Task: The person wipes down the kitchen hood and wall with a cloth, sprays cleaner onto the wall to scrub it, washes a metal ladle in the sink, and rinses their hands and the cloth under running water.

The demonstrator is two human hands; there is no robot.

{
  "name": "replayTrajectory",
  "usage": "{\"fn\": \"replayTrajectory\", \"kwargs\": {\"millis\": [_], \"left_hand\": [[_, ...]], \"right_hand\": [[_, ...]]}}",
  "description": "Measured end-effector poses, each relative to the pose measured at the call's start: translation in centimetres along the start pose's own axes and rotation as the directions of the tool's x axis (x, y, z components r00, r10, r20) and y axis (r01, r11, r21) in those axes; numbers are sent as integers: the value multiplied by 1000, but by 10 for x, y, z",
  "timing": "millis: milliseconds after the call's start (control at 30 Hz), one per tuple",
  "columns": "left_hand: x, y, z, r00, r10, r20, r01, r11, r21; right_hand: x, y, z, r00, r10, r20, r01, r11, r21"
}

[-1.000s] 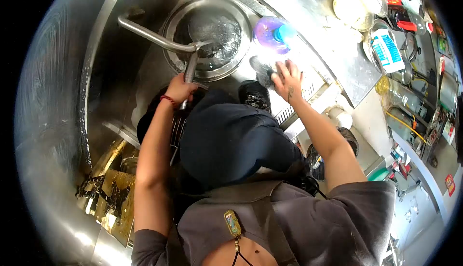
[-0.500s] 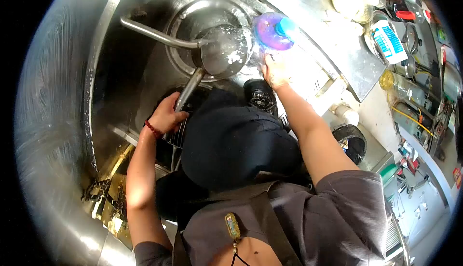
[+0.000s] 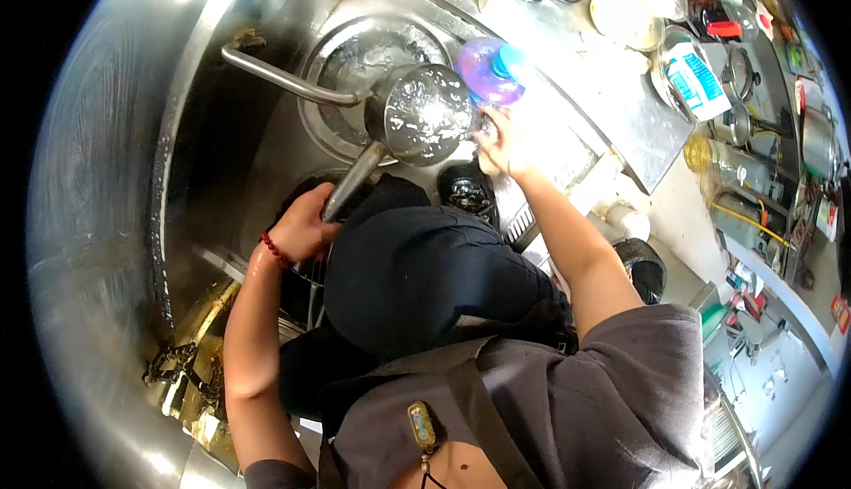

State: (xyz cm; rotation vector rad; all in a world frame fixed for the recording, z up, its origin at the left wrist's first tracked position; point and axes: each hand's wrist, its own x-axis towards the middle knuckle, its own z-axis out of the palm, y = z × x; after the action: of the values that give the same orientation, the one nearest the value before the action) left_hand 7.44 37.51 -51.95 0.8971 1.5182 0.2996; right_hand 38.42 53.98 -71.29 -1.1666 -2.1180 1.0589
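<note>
My left hand is closed around the tubular handle of a metal saucepan, which is tilted over the sink and has clear, glinting water in it. At the saucepan's right rim is my right hand, its fingers bent. Something small and shiny shows at those fingertips, too glare-washed to name. Just beyond them stands a purple bottle with a blue cap. A curved metal spout reaches over to the saucepan. Under and behind the pan lies a round metal basin holding water.
The steel sink wall curves along the left. A metal counter at right bears jars, dark bottles and a white-and-blue packet. A dark shoe is below the saucepan. Metal pots stand at far right.
The saucepan has shifted right and toward me, uncovering more of the basin. My right hand's fingers have bent in at its rim. The left hand keeps its hold on the handle.
</note>
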Motion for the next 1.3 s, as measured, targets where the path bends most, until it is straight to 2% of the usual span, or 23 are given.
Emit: {"fn": "replayTrajectory", "kwargs": {"millis": [67, 100, 133, 167, 233, 333, 400, 467, 500, 567, 633, 700, 767, 800, 867, 933, 1033, 1133, 1167, 1200, 1233, 1267, 1300], "left_hand": [[-1, -7, 2, 999, 38, 10, -37, 997, -69], [-2, -8, 4, 999, 48, 15, -47, 994, -94], [-3, -7, 6, 999, 39, 22, -37, 997, -70], [1, -8, 4, 999, 39, 26, -37, 998, -53], [6, -12, 2, 991, 124, 41, -123, 992, -23], [2, -1, 11, 993, 53, 103, -54, 998, 8], [14, -4, 18, 978, 199, 56, -203, 975, 93], [19, 6, 22, 994, 88, 69, -90, 996, 16], [23, 11, 23, 994, 82, 73, -88, 993, 79], [18, 13, 30, 994, 50, 96, -63, 989, 133], [19, 15, 29, 996, 48, 80, -62, 982, 178], [18, 6, 32, 996, 40, 77, -51, 988, 149], [13, -5, 39, 996, 25, 82, -35, 991, 127], [13, -9, 42, 996, 29, 80, -38, 993, 115], [18, -11, 44, 996, 39, 78, -47, 993, 105], [13, -9, 52, 1000, 3, 30, -7, 989, 145], [1, -15, 54, 999, 50, 13, -51, 990, 130], [11, -55, 58, 986, 160, -41, -162, 983, -80], [8, -51, 59, 984, 167, -67, -178, 963, -201], [3, -48, 58, 985, 163, -61, -172, 963, -206], [-4, -44, 54, 984, 165, -66, -176, 960, -219], [-6, -35, 53, 982, 175, -72, -187, 955, -231], [-4, -51, 52, 933, 347, -93, -354, 932, -81]], "right_hand": [[-5, 0, -3, 984, -160, -80, 158, 987, -27], [-14, 6, 2, 869, 483, -105, -336, 733, 591], [-22, 14, 5, 463, 848, 258, -443, -31, 896], [-25, 18, 3, 463, 849, 255, -439, -30, 898], [-27, 31, -6, 731, 672, -119, -431, 589, 684], [-48, 24, -15, 985, 72, -157, -70, 997, 17], [-60, 30, 10, 985, -159, -63, 118, 899, -422], [-48, 37, 10, 972, -233, -22, 210, 910, -359], [-27, 21, 5, 967, 254, 21, -254, 967, -14], [-23, 35, 9, 988, 129, 83, -118, 985, -127], [-17, 10, 0, 817, 576, 26, -549, 763, 341], [-37, -9, -18, 681, 732, 21, -656, 597, 463], [-60, -1, -34, 899, 425, 103, -313, 790, -528], [-63, 5, -27, 899, 428, 95, -319, 788, -526], [-68, 24, -9, 972, -233, 40, 216, 807, -550], [-51, 53, 7, 969, -208, 134, 245, 733, -635], [-24, 40, 4, 970, 180, 163, -97, 902, -420], [2, -10, -41, 835, 549, 36, -547, 822, 158], [-12, -16, -50, 969, 247, -10, -232, 895, -380], [-22, -19, -55, 991, -55, 126, 133, 596, -792], [-30, -19, -46, 975, -120, 189, 220, 670, -709], [-34, -20, -28, 942, 305, 143, -244, 911, -334], [-39, -1, -18, 944, 103, 314, 3, 947, -321]]}}
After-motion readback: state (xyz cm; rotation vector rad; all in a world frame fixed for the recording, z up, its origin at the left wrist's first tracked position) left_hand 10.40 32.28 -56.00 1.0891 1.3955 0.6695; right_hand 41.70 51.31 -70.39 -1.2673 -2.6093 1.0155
